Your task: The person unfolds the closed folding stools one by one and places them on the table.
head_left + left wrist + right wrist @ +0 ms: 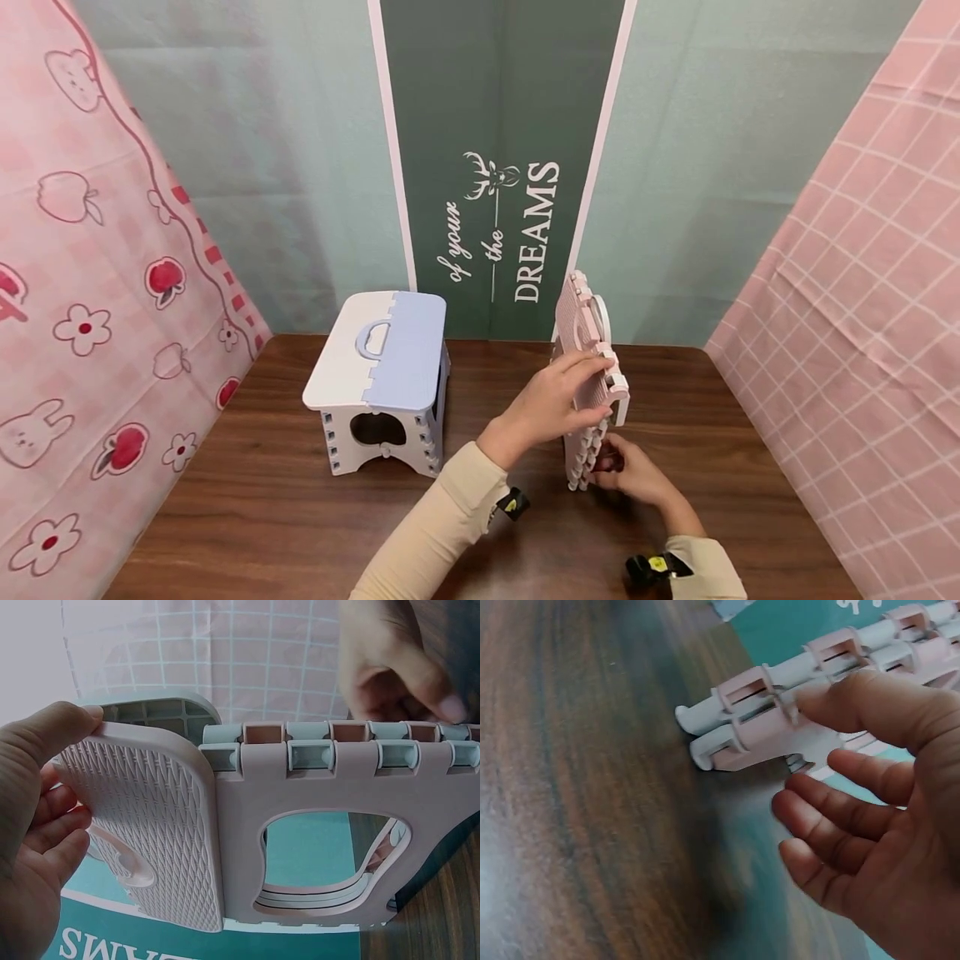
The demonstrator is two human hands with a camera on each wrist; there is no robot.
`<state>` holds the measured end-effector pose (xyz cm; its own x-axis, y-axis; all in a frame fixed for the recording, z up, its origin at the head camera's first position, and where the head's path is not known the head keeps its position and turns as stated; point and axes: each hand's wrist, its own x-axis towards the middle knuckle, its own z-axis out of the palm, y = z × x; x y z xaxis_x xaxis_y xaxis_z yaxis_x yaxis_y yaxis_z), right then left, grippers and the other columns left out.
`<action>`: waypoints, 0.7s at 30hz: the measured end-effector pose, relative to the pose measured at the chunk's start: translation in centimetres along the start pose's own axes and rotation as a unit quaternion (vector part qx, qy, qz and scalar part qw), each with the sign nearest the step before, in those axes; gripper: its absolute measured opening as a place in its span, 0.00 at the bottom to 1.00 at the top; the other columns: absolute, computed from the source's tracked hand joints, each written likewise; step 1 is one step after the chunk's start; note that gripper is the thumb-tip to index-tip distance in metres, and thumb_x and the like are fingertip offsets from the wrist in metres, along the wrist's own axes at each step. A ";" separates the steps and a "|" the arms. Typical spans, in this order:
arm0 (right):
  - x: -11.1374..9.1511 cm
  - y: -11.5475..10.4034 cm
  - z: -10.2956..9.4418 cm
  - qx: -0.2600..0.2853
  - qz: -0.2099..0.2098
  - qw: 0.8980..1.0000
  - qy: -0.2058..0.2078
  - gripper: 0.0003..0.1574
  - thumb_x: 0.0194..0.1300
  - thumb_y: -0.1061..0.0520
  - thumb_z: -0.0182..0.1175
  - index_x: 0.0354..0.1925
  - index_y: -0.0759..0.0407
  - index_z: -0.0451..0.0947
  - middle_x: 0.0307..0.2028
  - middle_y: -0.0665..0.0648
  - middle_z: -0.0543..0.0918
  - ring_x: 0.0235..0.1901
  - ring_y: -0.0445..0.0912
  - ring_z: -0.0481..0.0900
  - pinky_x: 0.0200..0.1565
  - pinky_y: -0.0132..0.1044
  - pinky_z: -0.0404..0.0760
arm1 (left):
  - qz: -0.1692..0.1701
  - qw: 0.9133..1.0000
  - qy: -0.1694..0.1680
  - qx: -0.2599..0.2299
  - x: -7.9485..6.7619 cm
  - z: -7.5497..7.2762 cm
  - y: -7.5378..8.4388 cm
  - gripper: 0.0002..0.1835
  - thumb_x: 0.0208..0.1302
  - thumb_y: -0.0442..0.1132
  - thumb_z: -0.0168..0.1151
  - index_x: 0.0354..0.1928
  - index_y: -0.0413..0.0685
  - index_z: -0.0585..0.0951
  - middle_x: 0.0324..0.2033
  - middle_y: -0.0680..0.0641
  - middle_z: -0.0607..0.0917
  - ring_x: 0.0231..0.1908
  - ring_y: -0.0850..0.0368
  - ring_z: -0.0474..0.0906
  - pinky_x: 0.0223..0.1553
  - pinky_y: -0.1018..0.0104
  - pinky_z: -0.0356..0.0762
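Observation:
A pink-and-white folding stool (572, 323) stands partly folded on the table, its halves close together and its seat panels tilted. My left hand (549, 402) grips the edge of the seat, with the thumb over the rim and the fingers bent beneath in the left wrist view. Low down beside the stool's toothed leg hinges is my right hand (636, 478). The right wrist view has its thumb (855, 709) against the hinge edge of a leg panel (765, 739), while the other fingers (832, 817) are loosely bent, apart from the thumb.
To the left, a blue-and-white folding stool (411, 350) stands unfolded on the brown wooden table (247, 517). A green curtain with lettering (487, 100) hangs behind the table. Pink patterned cloths border the left (120, 350) and right (862, 275) sides.

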<state>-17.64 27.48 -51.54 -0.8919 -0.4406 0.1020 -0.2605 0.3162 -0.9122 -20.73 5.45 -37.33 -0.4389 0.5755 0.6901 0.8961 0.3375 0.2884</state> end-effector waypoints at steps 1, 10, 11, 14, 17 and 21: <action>0.0 -0.2 -0.1 -0.003 0.000 1.000 0.010 0.26 0.49 0.71 0.65 0.47 0.73 0.67 0.34 0.61 0.78 0.33 0.50 0.78 0.30 0.36 0.77 | 0.000 1.000 0.001 0.000 0.0 0.0 0.0 0.30 0.49 0.41 0.71 0.55 0.41 0.75 0.52 0.43 0.75 0.55 0.55 0.69 0.57 0.75 0.59; 0.1 -1.5 -0.1 0.024 -0.001 0.998 0.061 0.28 0.48 0.73 0.63 0.47 0.78 0.65 0.38 0.64 0.76 0.38 0.47 0.78 0.39 0.34 0.77 | 0.004 1.000 -0.001 -0.002 -0.1 0.0 -0.2 0.30 0.50 0.41 0.70 0.56 0.41 0.74 0.51 0.44 0.75 0.54 0.56 0.69 0.57 0.76 0.59; 0.2 -1.6 0.0 0.030 -0.007 0.997 0.064 0.27 0.48 0.74 0.63 0.47 0.79 0.65 0.39 0.65 0.76 0.39 0.45 0.78 0.40 0.34 0.77 | 0.004 1.000 0.000 -0.002 -0.1 0.0 -0.2 0.30 0.50 0.41 0.70 0.56 0.41 0.74 0.52 0.44 0.75 0.54 0.56 0.69 0.57 0.76 0.58; 0.5 -1.6 0.5 0.052 -0.037 0.995 0.075 0.27 0.47 0.77 0.60 0.47 0.82 0.63 0.40 0.65 0.76 0.41 0.40 0.77 0.41 0.32 0.77 | 0.003 1.000 0.000 0.000 -0.1 0.0 -0.1 0.30 0.50 0.42 0.70 0.56 0.41 0.74 0.52 0.44 0.75 0.55 0.57 0.69 0.57 0.76 0.58; 0.7 -1.5 1.0 0.089 -0.071 0.989 0.092 0.29 0.44 0.80 0.57 0.48 0.79 0.63 0.41 0.61 0.76 0.41 0.38 0.77 0.40 0.31 0.77 | 0.000 1.000 -0.001 -0.001 -0.1 0.1 -0.2 0.30 0.50 0.42 0.71 0.56 0.42 0.74 0.52 0.44 0.74 0.54 0.56 0.69 0.57 0.76 0.58; 1.1 -1.5 1.8 0.155 -0.110 0.973 0.129 0.39 0.40 0.84 0.52 0.52 0.61 0.66 0.44 0.52 0.76 0.44 0.37 0.76 0.43 0.28 0.75 | 0.003 1.000 0.004 -0.002 -0.1 0.1 -0.2 0.30 0.49 0.42 0.71 0.56 0.41 0.74 0.52 0.43 0.75 0.55 0.56 0.69 0.58 0.76 0.57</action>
<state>-17.59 25.04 -50.80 -0.9009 -0.2314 0.3673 -0.3664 -0.0488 -0.9292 -20.87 5.38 -37.53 -0.4329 0.5716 0.6970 0.8990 0.3310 0.2869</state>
